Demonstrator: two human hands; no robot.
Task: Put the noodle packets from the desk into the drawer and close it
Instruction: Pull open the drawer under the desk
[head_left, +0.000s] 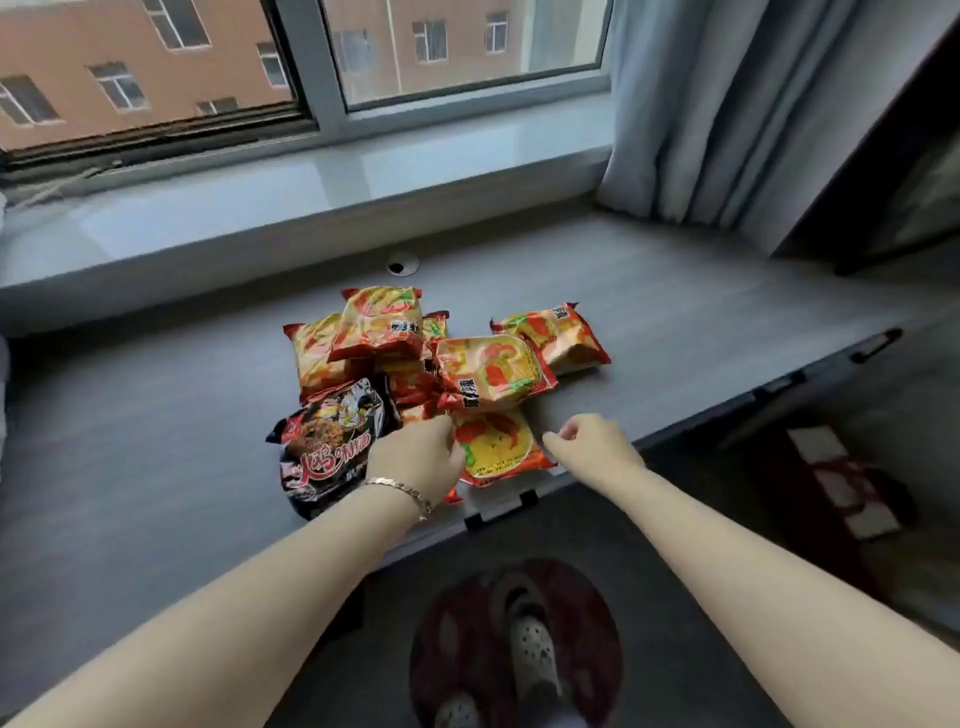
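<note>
Head view. Packets: a loose overlapping heap on the grey worktop, red-orange ones plus a black packet at the left. We judge them light, crinkly, slippery film over brittle noodles; best pinched at a sealed edge or cupped flat, not squeezed. Left hand: resting on the heap, grip hidden. Right hand: fingers loosely curled, empty, just beside the nearest packet. Drawer: we cannot pick it out; only dark handles show at the front edge.
</note>
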